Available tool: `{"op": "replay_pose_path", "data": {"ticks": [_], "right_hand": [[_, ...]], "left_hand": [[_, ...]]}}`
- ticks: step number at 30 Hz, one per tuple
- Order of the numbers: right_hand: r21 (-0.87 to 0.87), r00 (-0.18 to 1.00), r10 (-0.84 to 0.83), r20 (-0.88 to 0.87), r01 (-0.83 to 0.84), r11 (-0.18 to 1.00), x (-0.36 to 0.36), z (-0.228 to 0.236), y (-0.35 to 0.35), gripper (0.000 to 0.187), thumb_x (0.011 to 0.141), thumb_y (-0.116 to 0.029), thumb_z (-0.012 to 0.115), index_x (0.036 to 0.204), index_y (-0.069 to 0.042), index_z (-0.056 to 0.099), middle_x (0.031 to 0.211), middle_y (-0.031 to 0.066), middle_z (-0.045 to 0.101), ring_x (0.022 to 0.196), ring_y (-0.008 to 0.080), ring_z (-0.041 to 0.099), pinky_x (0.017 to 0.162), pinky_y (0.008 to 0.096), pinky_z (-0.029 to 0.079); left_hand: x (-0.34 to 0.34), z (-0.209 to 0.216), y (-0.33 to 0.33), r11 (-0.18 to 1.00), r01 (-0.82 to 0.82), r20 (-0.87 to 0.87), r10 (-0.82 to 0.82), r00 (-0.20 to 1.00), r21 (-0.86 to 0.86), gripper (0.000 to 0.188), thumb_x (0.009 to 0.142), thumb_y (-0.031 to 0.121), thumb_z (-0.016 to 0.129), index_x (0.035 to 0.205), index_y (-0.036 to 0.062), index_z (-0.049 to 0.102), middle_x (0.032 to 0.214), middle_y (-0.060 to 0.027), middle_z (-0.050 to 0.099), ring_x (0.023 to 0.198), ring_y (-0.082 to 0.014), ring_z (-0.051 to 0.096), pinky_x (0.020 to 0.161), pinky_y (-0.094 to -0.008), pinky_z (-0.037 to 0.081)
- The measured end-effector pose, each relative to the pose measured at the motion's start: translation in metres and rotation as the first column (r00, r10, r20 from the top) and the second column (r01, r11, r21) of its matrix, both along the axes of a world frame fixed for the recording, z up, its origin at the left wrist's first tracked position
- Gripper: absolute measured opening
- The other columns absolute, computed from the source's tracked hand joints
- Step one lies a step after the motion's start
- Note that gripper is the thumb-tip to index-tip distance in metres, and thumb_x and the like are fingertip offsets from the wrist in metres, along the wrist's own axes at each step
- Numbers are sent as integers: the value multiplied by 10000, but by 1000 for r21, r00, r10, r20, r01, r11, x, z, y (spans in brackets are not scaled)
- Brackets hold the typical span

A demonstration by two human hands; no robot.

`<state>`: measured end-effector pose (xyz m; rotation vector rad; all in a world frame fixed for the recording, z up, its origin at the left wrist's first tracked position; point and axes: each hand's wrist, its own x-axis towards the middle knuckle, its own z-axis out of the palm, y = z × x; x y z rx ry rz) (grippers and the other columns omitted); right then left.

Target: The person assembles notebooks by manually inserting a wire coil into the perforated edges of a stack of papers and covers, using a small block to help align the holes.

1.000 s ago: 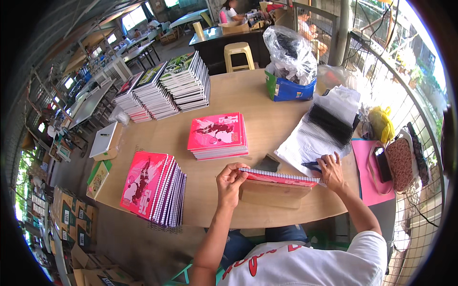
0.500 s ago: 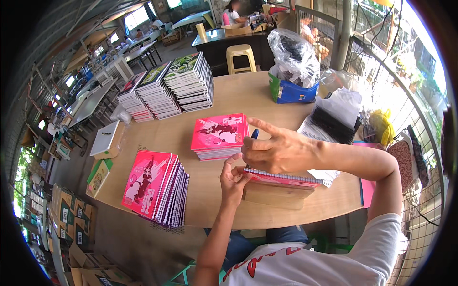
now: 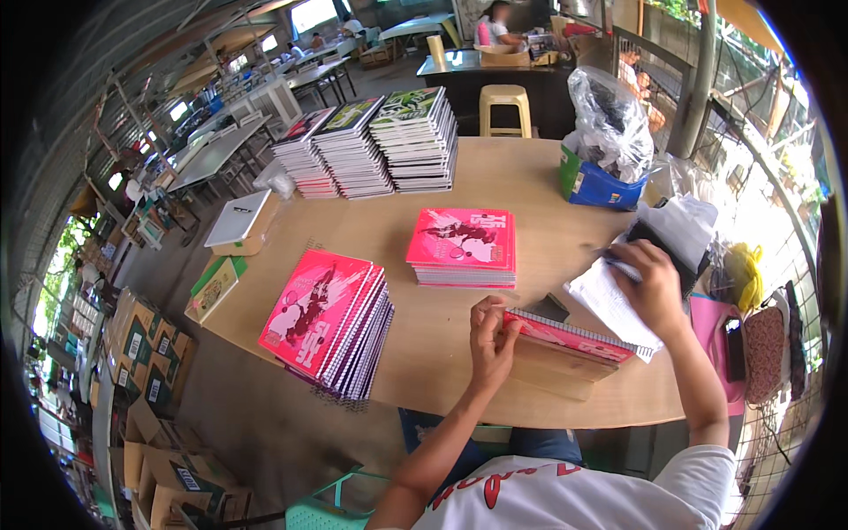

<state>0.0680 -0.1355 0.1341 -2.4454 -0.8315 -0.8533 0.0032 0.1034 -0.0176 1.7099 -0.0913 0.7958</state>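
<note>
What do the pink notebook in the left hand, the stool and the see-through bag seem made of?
Pink notebook: probably card and paper, given its smooth printed cover; its coil could be metal or plastic.
Stool: likely moulded plastic, smooth and pale yellow.
Bag: apparently thin, shiny plastic film, crinkled and transparent.

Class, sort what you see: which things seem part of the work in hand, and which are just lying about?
Seemingly part of the work:
- pink spiral notebook, held on edge by the left hand
- white sheets, under the right hand
- two pink notebook stacks

Probably just lying about:
- yellow bag
- patterned pouch
- beige stool
</note>
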Motion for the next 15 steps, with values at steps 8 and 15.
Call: {"op": "replay_pose_path", "data": {"ticks": [8, 15], "right_hand": [[44, 924, -290, -251, 310, 950, -14, -115, -125, 247, 880, -125, 723, 1095, -7, 690, 971, 171, 669, 909, 387, 661, 789, 444, 519], [35, 873, -300, -384, 339, 940, -29, -177, -125, 283, 856, -142, 743, 1091, 6, 687, 986, 179, 664, 911, 376, 654, 793, 456, 510]], "left_hand": [[-20, 113, 82, 974, -227, 240, 225, 945, -18, 454, 958, 86, 687, 1354, 31, 474, 1320, -69, 551, 937, -139, 597, 824, -287, 532], [-100, 175, 252, 804, -591, 206, 590, 781, -62, 335, 1044, 98, 554, 1363, 8, 602, 1203, -103, 703, 968, -124, 673, 854, -287, 549]]}}
